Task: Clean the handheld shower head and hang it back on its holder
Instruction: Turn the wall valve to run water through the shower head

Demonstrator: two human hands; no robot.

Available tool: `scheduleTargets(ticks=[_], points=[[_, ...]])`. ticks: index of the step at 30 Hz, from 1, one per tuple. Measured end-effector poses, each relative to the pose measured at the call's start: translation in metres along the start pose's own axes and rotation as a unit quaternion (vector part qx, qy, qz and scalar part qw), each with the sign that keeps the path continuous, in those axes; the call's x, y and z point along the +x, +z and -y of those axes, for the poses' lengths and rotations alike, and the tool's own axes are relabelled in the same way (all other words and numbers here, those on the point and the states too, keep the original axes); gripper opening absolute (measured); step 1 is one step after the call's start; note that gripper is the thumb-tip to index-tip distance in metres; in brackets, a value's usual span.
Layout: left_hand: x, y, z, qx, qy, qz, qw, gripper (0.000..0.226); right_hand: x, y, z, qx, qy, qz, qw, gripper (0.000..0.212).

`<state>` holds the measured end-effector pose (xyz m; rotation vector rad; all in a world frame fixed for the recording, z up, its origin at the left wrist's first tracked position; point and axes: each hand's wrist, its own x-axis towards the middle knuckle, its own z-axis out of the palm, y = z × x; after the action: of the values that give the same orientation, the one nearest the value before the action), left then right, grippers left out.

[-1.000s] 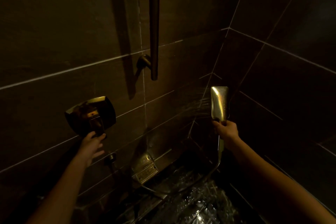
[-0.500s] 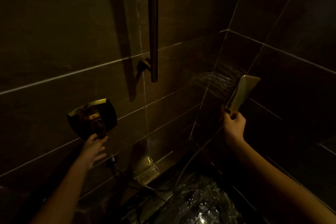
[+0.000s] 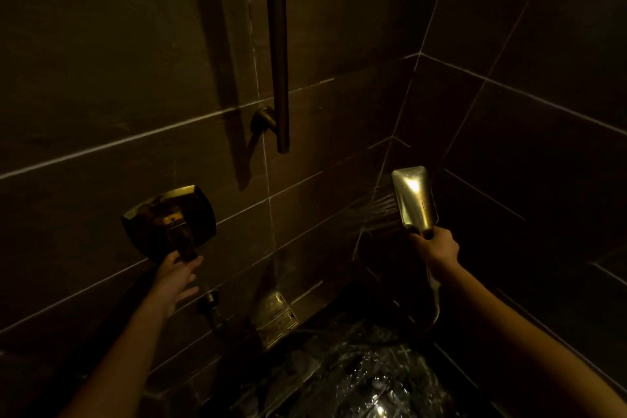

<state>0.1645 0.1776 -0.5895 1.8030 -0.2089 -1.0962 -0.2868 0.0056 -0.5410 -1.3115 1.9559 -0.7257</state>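
A brass, rectangular handheld shower head (image 3: 414,200) stands upright at the right, its back to me, spraying water leftward onto the dark tiles. My right hand (image 3: 436,246) is closed around its handle just under the head, and the hose (image 3: 434,299) drops away below my wrist. On the left wall sits a square brass valve plate (image 3: 152,214) with a lever handle (image 3: 183,241). My left hand (image 3: 179,278) reaches up to the lever's lower end, fingertips touching it, fingers spread. The vertical slide rail (image 3: 277,44) ends above; no holder is in view.
Dark tiled walls meet in a corner (image 3: 405,95) behind the shower head. A brass tub spout (image 3: 276,316) juts from the wall at bottom centre. Below it wet, glistening water (image 3: 366,380) covers the tub floor. A small hose outlet (image 3: 210,300) sits under the valve.
The shower head, tilted and raised toward the right wall half a second ago, has swung back upright and lower. My left hand stays at the lever.
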Motion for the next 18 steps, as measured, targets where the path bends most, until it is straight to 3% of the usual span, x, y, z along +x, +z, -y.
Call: scheduleTargets(ticks=[10,18], points=[[-0.003,0.005,0.000,0.010,0.002,-0.008,1.000,0.074,-0.014,-0.004,0.018,0.126,-0.060,-0.060,0.988,0.015],[-0.005,0.016,-0.001,0.003,-0.006,-0.022,1.000,0.063,-0.005,-0.004,0.024,0.066,-0.045,-0.031,0.996,0.015]])
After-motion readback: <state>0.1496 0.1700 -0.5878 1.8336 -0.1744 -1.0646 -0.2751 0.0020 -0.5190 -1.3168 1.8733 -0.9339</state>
